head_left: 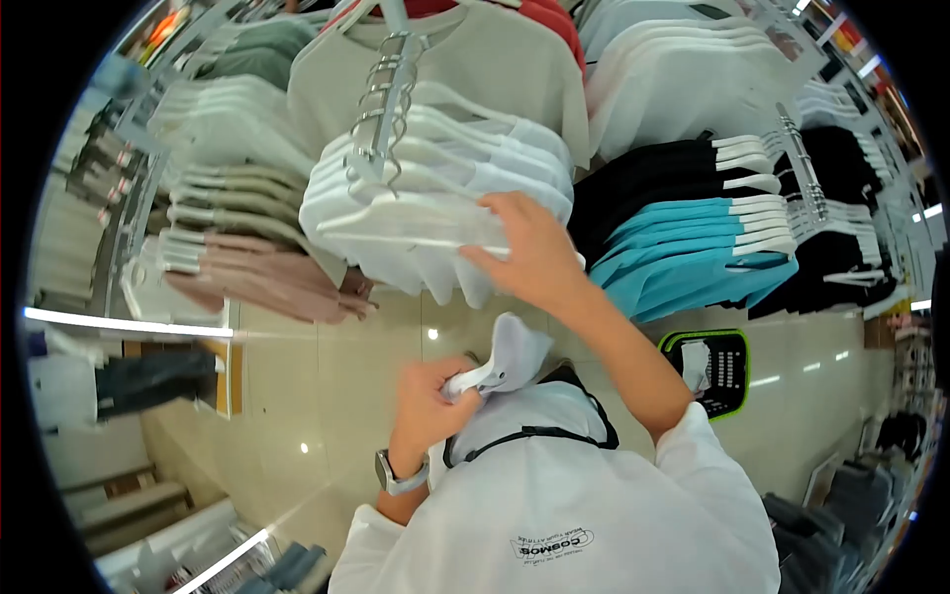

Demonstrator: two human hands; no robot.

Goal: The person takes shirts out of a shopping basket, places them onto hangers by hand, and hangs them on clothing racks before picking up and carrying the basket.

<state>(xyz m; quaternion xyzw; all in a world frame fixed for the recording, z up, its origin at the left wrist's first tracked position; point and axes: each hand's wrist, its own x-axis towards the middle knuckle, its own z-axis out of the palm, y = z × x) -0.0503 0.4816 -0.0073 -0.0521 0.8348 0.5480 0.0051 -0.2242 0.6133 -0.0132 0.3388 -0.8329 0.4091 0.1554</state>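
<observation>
Close to my body, my left hand (430, 404) is closed around a white hanger (473, 381), and white cloth (520, 351) hangs from it. A watch (401, 475) is on that wrist. Further forward, my right hand (534, 252) reaches to the rail, its thumb and fingers closed on the shoulder of the front white hanger (396, 233). That hanger carries a thin white shirt. Behind it, several white shirts (465, 148) hang in a row on white hangers along a metal display arm (381, 109).
Black shirts (653, 173) and turquoise shirts (683, 243) hang to the right, pinkish-brown shirts (247, 272) to the left. On the tiled floor (327, 386) at right stands a black basket (732, 371) with a green rim and something white inside. A pale shirt (465, 59) faces forward at the back.
</observation>
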